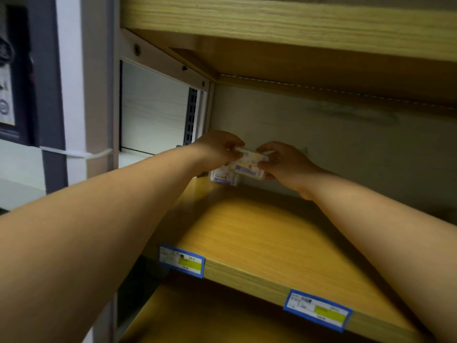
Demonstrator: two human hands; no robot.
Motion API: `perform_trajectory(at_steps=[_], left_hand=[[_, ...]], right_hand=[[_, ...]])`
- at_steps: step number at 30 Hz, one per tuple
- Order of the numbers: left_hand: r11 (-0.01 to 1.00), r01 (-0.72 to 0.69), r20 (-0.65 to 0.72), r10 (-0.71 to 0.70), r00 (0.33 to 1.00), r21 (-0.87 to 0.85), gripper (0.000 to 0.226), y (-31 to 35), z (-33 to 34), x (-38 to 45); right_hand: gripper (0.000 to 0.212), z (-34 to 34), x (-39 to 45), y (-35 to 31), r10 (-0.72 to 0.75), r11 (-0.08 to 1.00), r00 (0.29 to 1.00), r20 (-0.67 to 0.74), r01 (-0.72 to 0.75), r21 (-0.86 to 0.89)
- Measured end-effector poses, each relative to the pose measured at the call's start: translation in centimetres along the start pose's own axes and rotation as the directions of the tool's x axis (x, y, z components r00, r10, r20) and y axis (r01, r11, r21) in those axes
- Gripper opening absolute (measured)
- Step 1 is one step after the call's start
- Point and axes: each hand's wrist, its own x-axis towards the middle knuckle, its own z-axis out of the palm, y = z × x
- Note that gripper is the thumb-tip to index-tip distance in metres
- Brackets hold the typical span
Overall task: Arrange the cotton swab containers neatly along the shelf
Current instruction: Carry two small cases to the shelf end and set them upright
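Observation:
Both my arms reach to the back left corner of a wooden shelf [259, 233]. A small white cotton swab container [249, 164] with purple and yellow print is held between my hands: my left hand [218, 148] grips its left end and my right hand [284, 162] grips its right end. It is tilted and raised above a second, similar container [223, 178] that stands on the shelf against the back wall, partly hidden under my left hand.
Another wooden shelf [284, 23] hangs close overhead. Two blue-framed price tags [181, 261] [317, 309] sit on the shelf's front edge. A white side panel [153, 107] and a metal upright [191, 115] bound the left; a lower shelf [197, 318] shows below.

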Motion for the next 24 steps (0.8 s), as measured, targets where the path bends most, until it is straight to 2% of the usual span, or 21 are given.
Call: perform_trajectory(at_steps=[3, 7, 14, 20, 24], left_hand=[[0.993, 0.027, -0.083, -0.018, 0.996, 0.112, 0.044, 0.3, -0.9, -0.4], [0.978, 0.078, -0.111, -0.057, 0.992, 0.194, 0.045, -0.1, -1.1, -0.6], [0.939, 0.159, -0.067, -0.145, 0.987, 0.304, 0.044, -1.9, -0.4, -1.3], [0.922, 0.195, -0.082, -0.177, 0.981, 0.336, 0.041, -3.6, 0.3, -1.7], [0.922, 0.2, -0.09, -0.18, 0.979, 0.331, 0.039, -3.8, 0.4, -1.6]], right_hand=[[0.034, 0.6, 0.1, -0.7, 0.036, 0.999, 0.998, -0.05, -0.035, 0.038], [0.005, 1.9, 0.4, -1.5, 0.13, 0.991, 0.989, -0.072, -0.127, 0.045], [0.009, 5.1, 0.8, -0.9, 0.244, 0.969, 0.967, -0.077, -0.246, -0.013], [0.024, 6.7, 0.8, -1.3, 0.239, 0.964, 0.967, -0.087, -0.247, -0.102], [0.024, 6.6, 0.6, -1.3, 0.237, 0.961, 0.966, -0.099, -0.248, -0.123]])
